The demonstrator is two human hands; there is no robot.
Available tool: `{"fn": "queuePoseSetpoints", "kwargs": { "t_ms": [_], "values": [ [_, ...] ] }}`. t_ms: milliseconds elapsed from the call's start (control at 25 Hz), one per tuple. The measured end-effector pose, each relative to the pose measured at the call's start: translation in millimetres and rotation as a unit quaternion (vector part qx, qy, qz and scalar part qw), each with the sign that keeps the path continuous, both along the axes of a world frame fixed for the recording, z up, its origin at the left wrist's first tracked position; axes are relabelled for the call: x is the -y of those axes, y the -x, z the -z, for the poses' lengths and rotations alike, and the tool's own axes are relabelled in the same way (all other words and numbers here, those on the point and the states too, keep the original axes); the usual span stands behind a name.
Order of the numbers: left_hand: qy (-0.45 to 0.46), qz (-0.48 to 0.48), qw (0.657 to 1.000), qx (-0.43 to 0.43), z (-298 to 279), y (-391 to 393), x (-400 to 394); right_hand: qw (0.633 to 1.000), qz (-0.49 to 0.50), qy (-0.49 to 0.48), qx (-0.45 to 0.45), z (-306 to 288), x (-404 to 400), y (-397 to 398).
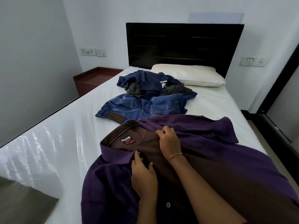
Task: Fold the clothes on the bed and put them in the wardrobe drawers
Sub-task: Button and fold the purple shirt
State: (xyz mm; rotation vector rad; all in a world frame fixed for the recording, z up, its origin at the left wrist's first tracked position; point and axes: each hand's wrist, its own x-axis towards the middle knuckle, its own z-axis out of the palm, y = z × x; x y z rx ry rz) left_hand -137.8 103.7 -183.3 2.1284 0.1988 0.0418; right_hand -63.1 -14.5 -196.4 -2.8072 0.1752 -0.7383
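On the near end of the bed [68,126] lies our purple shirt [226,159], spread open with its collar and label showing. Our left hand [143,177] pinches the front edge just below the collar, and our right hand [169,142] curls around the opposite front edge. Beyond the shirt sit blue jeans [139,105] and a heap of dark clothes [148,83], then a white pillow [189,74] against the black headboard [182,44].
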Motion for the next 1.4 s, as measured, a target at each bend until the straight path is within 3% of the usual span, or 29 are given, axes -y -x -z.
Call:
{"fn": "queuePoseSetpoints", "kwargs": {
  "t_ms": [80,240,360,480,560,600,760,840,920,1000,1280,1400],
  "values": [
    [-0.005,-0.014,1.000,-0.001,0,-3,2,0.999,-0.012,-0.037,-0.030,1,0,-12],
    [0.076,-0.100,0.991,0.044,12,-10,2,0.994,0.077,-0.048,-0.056,8,6,-30],
    [0.059,-0.115,0.988,0.079,23,-14,4,0.985,0.116,-0.081,-0.097,2,2,-39],
    [0.042,-0.099,0.993,0.053,26,-19,2,0.945,0.144,-0.282,-0.087,-5,8,-50],
    [0.020,-0.083,0.995,0.059,27,-19,-1,0.903,0.114,-0.412,-0.032,-17,9,-53],
    [0.016,-0.080,0.994,0.068,26,-18,-2,0.897,0.095,-0.432,0.012,-28,6,-53],
    [0.006,-0.082,0.996,0.042,17,-21,-6,0.948,-0.083,-0.212,0.221,-74,-20,-23],
    [-0.014,-0.074,0.997,0.003,15,-22,-7,0.953,-0.143,-0.203,0.174,-62,-32,1],
    [-0.027,-0.067,0.997,-0.017,14,-23,-7,0.947,-0.138,-0.285,0.060,-31,-44,24],
    [-0.020,-0.064,0.998,-0.008,14,-21,-5,0.927,-0.113,-0.358,0.005,1,-48,40],
    [-0.031,-0.051,0.996,0.061,19,-23,0,0.866,-0.058,-0.494,0.041,20,-39,38],
    [-0.011,-0.055,0.994,0.093,20,-20,5,0.806,-0.072,-0.585,0.051,21,-35,40]
  ]
}}
